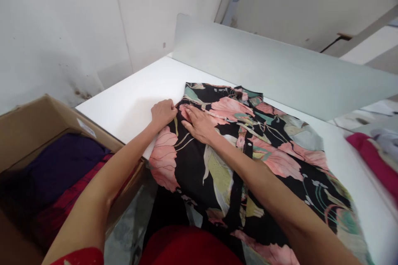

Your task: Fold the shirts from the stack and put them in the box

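Note:
A black blouse [192, 161] with large pink flowers and green and cream leaves lies spread on the white table, its collar toward the far side. Its button placket runs down the middle, and the lower part hangs over the near edge. My left hand [163, 114] is closed at the blouse's left edge, fingertips pinching the fabric. Just to the right, my right hand [200, 124] rests flat on the cloth with its fingers stretched out. My right forearm crosses over the blouse and hides part of it.
To the left stands an open cardboard box [62, 112] holding dark purple and red checked cloth. A pale upright panel [264, 62] borders the far side of the white table [133, 87]. Folded magenta cloth [373, 161] lies at the right.

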Demonstrator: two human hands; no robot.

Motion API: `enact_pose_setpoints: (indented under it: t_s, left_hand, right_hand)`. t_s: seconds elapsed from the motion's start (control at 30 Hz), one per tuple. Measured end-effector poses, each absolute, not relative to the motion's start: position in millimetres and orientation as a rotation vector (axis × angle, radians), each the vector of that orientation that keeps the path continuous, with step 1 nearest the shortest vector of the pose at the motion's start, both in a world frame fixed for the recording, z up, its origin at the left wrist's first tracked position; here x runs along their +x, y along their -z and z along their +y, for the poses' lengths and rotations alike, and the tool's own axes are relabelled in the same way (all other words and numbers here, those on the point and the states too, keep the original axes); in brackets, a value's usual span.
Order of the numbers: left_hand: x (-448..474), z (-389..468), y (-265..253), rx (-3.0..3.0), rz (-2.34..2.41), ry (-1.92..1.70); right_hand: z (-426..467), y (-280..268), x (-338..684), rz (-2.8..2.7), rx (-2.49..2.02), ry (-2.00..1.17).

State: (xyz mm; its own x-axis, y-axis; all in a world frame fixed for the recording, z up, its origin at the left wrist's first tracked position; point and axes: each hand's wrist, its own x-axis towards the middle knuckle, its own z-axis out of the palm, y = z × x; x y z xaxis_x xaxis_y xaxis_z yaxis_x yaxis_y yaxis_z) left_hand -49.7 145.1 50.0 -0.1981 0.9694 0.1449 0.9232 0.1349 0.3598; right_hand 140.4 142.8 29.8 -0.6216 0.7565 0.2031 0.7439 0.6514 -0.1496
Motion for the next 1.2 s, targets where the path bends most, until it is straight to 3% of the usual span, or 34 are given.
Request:
enact_pose_setpoints:
  t_s: [0.3, 0.57, 0.77, 1.2]
  left_hand:
    - [-52, 147, -55, 1.938, 2.282, -0.531]
    - [-52, 146, -58, 1.952, 2.279, -0.528]
    - [-53, 149, -59, 1.952, 2.295, -0.519]
    - [-56, 121, -73, 2.104, 2.155, -0.488]
  right_hand:
    - [163, -36, 131, -2.445, -1.591, -0.174]
    - [159, -37, 140, -2.482, -1.469, -0.248]
    - [129, -61, 218, -2.402, -1.216, -0.377]
    - [-66, -67, 472, -1.641, -1.867, 0.357]
